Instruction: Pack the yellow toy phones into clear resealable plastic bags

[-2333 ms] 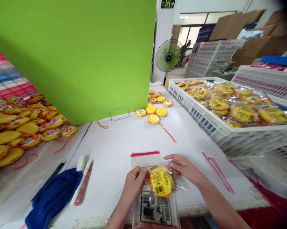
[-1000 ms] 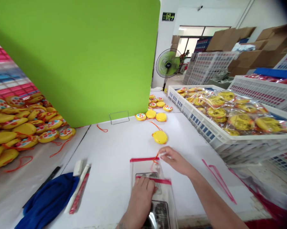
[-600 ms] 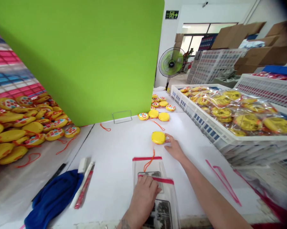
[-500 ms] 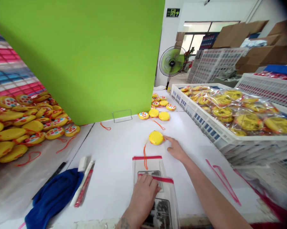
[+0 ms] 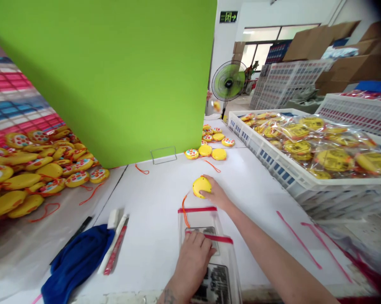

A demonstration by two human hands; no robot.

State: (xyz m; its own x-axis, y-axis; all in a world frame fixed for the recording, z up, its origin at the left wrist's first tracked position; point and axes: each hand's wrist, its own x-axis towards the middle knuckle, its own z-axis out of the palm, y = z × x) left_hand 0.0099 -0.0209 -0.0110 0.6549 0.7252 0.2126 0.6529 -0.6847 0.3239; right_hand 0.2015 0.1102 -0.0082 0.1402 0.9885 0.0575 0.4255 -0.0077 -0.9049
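Note:
My right hand [image 5: 218, 195] is closed around a yellow round toy [image 5: 201, 187], thumb on its upper face and fingers at its far side. An orange cord loop [image 5: 184, 211] trails from the toy toward a clear plastic bag [image 5: 199, 215] with a red top strip. My left hand [image 5: 195, 257] has its fingers curled over the red edge of a nearer clear bag [image 5: 231, 261], which overlaps the first one. Dark printed panels show on both bags. Part of the nearer bag is hidden beneath my left hand.
A heap of yellow toys [image 5: 47, 173] lies at left, beside a blue cloth [image 5: 79, 253] and pens. A green board [image 5: 130, 84] stands behind. Bagged toys fill a white crate [image 5: 273, 156] at right. Pink strips [image 5: 300, 240] lie on the table. Something yellow [image 5: 216, 105] blurs near the fan.
My right hand has gone from touching the toy's right edge to gripping it, and the toy has shifted slightly left and nearer. The pink strips now lie farther apart. My left hand stays put.

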